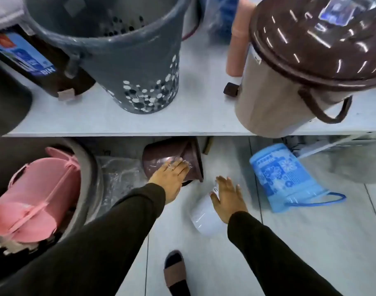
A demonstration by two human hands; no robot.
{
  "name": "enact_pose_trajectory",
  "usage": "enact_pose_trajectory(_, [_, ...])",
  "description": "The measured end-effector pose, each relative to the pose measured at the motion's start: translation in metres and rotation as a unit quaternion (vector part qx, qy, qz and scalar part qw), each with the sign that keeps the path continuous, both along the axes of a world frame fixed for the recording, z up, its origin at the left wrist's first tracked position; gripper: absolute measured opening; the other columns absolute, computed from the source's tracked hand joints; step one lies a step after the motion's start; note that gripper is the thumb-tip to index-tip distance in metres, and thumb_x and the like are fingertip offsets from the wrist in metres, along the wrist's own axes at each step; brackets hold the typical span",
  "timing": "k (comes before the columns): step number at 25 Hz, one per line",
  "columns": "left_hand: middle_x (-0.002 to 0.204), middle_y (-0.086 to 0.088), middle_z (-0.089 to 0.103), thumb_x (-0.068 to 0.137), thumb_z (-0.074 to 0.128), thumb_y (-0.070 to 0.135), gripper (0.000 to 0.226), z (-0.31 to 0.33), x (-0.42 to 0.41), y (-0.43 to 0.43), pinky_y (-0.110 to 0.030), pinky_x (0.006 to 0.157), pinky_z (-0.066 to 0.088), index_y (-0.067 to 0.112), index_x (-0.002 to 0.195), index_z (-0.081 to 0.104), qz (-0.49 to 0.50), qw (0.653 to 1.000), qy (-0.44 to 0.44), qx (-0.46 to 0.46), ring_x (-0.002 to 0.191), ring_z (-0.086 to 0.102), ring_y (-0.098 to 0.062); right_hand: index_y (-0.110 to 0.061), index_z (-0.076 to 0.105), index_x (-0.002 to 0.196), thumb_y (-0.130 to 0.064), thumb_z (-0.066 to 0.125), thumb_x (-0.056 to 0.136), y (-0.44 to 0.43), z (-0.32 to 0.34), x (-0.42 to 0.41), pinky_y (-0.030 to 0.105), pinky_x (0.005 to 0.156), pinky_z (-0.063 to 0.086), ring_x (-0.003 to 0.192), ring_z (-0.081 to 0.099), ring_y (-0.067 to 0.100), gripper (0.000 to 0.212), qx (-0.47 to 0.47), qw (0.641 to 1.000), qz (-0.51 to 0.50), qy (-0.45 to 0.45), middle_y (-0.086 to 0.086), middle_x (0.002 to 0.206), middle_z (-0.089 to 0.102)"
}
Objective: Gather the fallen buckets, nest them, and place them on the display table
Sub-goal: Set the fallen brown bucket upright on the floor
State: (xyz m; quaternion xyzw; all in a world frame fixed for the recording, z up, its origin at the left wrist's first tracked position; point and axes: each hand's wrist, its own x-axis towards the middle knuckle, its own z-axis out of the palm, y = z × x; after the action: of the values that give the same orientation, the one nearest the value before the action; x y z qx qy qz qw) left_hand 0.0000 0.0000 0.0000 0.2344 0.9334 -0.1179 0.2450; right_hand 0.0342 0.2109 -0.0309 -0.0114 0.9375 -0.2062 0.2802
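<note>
Three buckets lie on their sides on the tiled floor below the display table (97, 122). A brown bucket (161, 157) lies partly under the table edge; my left hand (170, 178) rests flat on its side, fingers spread, not closed around it. A white bucket (202, 216) lies nearer me; my right hand (227, 199) lies over its upper end with the fingers apart. A blue patterned bucket (283, 176) with a blue wire handle lies to the right, untouched.
On the table stand a grey dotted bin (127, 67), a beige pedal bin with a brown lid (289, 82), a pink tube (238, 39) and a boxed bin (26, 58). A grey tub with pink baskets (39, 189) sits at the left. My sandalled foot (175, 272) is below.
</note>
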Motion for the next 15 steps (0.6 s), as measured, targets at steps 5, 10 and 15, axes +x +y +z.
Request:
enact_pose_trajectory(5, [0.169, -0.003, 0.008, 0.1, 0.033, 0.014, 0.064, -0.108, -0.094, 0.024, -0.041, 0.125, 0.0, 0.013, 0.16, 0.009, -0.123, 0.992, -0.001, -0.04, 0.156, 0.003, -0.023, -0.008, 0.03, 0.154, -0.03, 0.039, 0.106, -0.027, -0.117, -0.058, 0.041, 0.126, 0.01, 0.154, 0.02, 0.027, 0.054, -0.069, 0.995, -0.053, -0.045, 0.014, 0.161, 0.034])
enact_pose_trajectory(10, [0.162, -0.006, 0.033, 0.102, 0.036, 0.017, 0.052, -0.169, -0.14, 0.034, -0.044, 0.125, 0.01, 0.015, 0.153, 0.034, -0.217, 0.97, 0.02, -0.103, 0.153, 0.021, -0.026, -0.007, 0.05, 0.142, -0.026, 0.054, 0.1, -0.052, -0.191, -0.107, 0.033, 0.11, 0.042, 0.13, 0.055, 0.033, 0.045, -0.123, 0.975, -0.167, -0.073, 0.015, 0.142, 0.058])
enact_pose_trajectory(15, [0.148, -0.008, 0.049, 0.102, 0.036, 0.01, 0.041, -0.156, -0.128, 0.019, -0.041, 0.123, 0.021, 0.012, 0.137, 0.056, -0.253, 0.964, 0.031, -0.077, 0.143, 0.04, -0.029, -0.002, 0.061, 0.121, -0.021, 0.059, 0.098, -0.068, -0.19, -0.094, 0.032, 0.098, 0.05, 0.114, 0.066, 0.032, 0.03, -0.153, 0.97, -0.175, -0.067, 0.015, 0.121, 0.071])
